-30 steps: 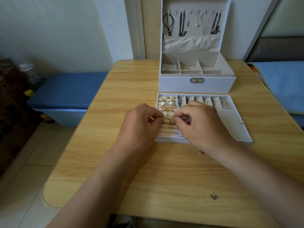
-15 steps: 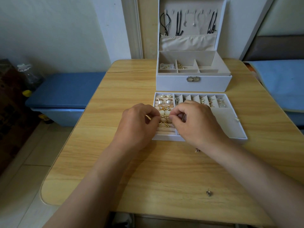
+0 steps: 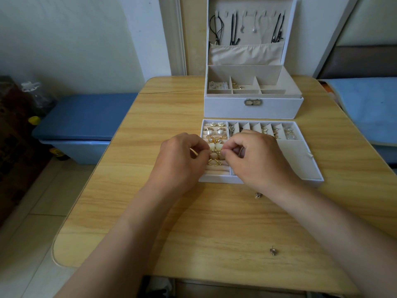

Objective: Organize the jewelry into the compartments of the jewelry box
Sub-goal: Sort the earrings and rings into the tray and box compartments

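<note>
- While both hands are hovering over the ring rolls of the tray [image 3: 300, 166], the left hand [image 3: 182, 160] is curling its fingers tight, thumb and forefinger pinched together at 3 o'clock; whether anything is between them I cannot tell
- Its partner, the right hand [image 3: 255, 158], is pinching likewise toward 9 o'clock, the held thing being hidden
- Gold and pearl rings [image 3: 216, 136] are sitting in the rolls at 12 o'clock of the fingertips
- At 12 o'clock of the tray, the jewelry box [image 3: 253, 108] is standing open on the table [image 3: 150, 211]
- Two loose earrings are lying on the wood, one [image 3: 258, 195] just beside the right wrist, another [image 3: 273, 251] at 6 o'clock, well apart
</note>
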Demonstrator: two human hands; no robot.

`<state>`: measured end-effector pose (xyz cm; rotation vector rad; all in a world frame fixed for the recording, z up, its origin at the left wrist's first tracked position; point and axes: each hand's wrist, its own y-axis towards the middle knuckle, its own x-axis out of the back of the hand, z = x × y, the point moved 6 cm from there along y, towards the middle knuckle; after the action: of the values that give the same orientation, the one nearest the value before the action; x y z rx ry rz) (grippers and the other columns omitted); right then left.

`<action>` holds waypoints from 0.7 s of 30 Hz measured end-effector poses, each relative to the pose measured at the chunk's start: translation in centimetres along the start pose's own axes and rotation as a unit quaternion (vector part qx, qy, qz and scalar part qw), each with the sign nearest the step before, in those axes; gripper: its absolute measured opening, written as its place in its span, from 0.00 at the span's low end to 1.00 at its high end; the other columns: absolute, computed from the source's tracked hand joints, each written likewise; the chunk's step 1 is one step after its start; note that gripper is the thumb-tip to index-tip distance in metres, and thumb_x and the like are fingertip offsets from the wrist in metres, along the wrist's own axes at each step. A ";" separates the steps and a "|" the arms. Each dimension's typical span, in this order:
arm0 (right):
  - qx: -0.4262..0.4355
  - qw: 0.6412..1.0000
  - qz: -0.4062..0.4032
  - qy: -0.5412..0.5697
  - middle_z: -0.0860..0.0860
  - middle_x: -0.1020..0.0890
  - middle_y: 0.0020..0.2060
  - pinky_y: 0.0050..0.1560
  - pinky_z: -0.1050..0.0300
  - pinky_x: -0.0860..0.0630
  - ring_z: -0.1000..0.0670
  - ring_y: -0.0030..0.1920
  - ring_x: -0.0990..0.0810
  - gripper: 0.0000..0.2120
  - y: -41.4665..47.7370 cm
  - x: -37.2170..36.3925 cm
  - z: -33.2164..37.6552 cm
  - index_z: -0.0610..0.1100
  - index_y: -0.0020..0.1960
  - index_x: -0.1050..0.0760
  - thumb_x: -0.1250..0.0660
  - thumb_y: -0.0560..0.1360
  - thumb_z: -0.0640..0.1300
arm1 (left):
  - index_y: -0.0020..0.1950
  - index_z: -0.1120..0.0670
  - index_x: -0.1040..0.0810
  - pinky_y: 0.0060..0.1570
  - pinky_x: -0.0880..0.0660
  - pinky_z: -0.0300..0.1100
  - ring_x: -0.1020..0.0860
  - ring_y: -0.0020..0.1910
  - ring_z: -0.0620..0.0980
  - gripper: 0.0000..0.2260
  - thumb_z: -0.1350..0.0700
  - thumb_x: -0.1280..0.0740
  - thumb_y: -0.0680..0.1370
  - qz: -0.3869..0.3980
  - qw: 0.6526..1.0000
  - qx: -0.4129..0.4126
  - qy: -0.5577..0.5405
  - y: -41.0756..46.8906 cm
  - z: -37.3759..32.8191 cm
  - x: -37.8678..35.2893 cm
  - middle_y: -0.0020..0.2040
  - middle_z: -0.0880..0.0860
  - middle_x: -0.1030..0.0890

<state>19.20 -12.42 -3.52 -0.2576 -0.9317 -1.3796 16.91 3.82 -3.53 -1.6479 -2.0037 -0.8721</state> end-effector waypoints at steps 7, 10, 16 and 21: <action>-0.005 1.000 0.007 0.002 0.58 0.20 0.36 0.42 0.48 0.20 0.56 0.38 0.22 0.04 0.0 0.0 0.0 0.50 0.40 0.17 0.28 0.74 0.44 | 0.41 0.51 0.17 0.29 0.27 0.32 0.22 0.37 0.39 0.04 0.58 0.28 0.75 0.002 1.000 0.007 -0.014 0.0 0.0 0.1 0.36 0.43 0.20; -0.014 0.999 0.020 0.021 0.57 0.18 0.36 0.42 0.51 0.20 0.57 0.37 0.21 0.03 0.1 0.2 0.0 0.49 0.41 0.16 0.27 0.74 0.45 | 0.42 0.51 0.17 0.28 0.30 0.29 0.23 0.36 0.38 0.03 0.58 0.28 0.75 0.005 1.000 0.006 -0.024 0.0 0.0 0.2 0.36 0.42 0.20; -0.029 0.996 0.050 0.068 0.61 0.17 0.35 0.39 0.72 0.29 0.64 0.37 0.21 0.04 -0.2 1.8 -0.4 0.50 0.41 0.15 0.26 0.74 0.42 | 0.48 0.50 0.18 0.35 0.24 0.35 0.21 0.39 0.42 0.03 0.56 0.28 0.76 0.002 1.000 -0.009 -0.017 -0.4 -0.1 0.7 0.42 0.45 0.19; -0.013 0.993 0.114 0.036 0.58 0.17 0.33 0.35 0.69 0.27 0.60 0.34 0.20 0.04 -1.6 3.7 -0.2 0.48 0.41 0.15 0.26 0.73 0.42 | 0.45 0.50 0.20 0.36 0.25 0.37 0.23 0.38 0.43 0.02 0.57 0.29 0.75 -0.030 0.995 -0.091 0.014 -1.9 -2.1 1.2 0.40 0.44 0.21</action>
<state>17.49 -15.58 -1.67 -0.3216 -0.7997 -1.1826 14.66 3.04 -1.56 -1.6681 -2.0138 -1.1231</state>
